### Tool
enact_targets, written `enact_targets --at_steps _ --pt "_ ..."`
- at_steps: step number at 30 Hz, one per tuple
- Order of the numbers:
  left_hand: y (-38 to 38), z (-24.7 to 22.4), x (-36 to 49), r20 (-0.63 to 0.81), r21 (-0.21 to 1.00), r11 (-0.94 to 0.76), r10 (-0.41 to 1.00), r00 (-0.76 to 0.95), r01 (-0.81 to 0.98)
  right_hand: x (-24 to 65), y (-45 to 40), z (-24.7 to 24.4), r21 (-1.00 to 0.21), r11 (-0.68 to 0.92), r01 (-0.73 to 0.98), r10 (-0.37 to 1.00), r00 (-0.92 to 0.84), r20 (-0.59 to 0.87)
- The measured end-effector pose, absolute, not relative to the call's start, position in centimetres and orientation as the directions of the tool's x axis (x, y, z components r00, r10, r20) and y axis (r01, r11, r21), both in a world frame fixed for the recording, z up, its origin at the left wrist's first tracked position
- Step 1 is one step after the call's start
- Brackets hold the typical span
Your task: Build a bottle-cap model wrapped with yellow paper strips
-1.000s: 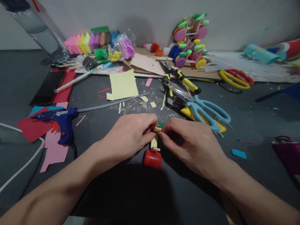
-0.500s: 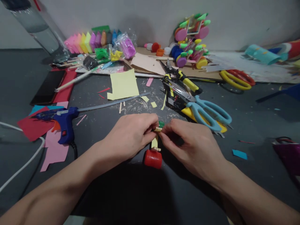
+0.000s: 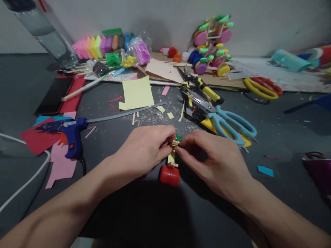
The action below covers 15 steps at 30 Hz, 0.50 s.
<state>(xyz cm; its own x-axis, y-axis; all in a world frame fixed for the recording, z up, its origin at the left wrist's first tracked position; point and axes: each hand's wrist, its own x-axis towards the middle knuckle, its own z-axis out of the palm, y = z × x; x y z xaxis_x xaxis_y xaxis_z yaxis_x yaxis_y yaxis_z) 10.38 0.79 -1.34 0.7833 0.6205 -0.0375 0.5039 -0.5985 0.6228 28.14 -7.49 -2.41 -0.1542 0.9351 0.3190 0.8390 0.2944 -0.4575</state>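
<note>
Between my hands is a small craft piece of short wooden sticks (image 3: 175, 142) and a pale yellow paper strip (image 3: 171, 157). A red wheel made of bottle caps (image 3: 169, 175) sits at its near end, and a green cap (image 3: 178, 137) shows at the far end. My left hand (image 3: 152, 144) is closed, its thumb and forefinger pinching the sticks from the left. At the right side, the thumb and forefinger of my right hand (image 3: 209, 151) close on the edge of the paper strip by the stick ends. My fingers partly hide the piece's middle.
A blue glue gun (image 3: 73, 134) lies left with paper scraps (image 3: 60, 160) under it. Blue-handled scissors (image 3: 227, 124) and pliers (image 3: 207, 90) lie to the right. Yellow paper (image 3: 137, 92), a phone (image 3: 54, 95), a water bottle (image 3: 46, 36) and capped-wheel models (image 3: 210, 48) stand or lie farther back.
My right thumb and forefinger have spread a little at the stick ends, showing more of the sticks and green cap. My left hand keeps its hold.
</note>
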Motion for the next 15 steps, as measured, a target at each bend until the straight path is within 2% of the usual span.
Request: enact_targets --at_steps 15 --pt "0.72 -1.59 10.4 -0.022 0.623 -0.596 0.634 0.773 0.507 28.17 -7.38 -2.64 -0.374 0.423 0.825 0.875 -0.265 0.406"
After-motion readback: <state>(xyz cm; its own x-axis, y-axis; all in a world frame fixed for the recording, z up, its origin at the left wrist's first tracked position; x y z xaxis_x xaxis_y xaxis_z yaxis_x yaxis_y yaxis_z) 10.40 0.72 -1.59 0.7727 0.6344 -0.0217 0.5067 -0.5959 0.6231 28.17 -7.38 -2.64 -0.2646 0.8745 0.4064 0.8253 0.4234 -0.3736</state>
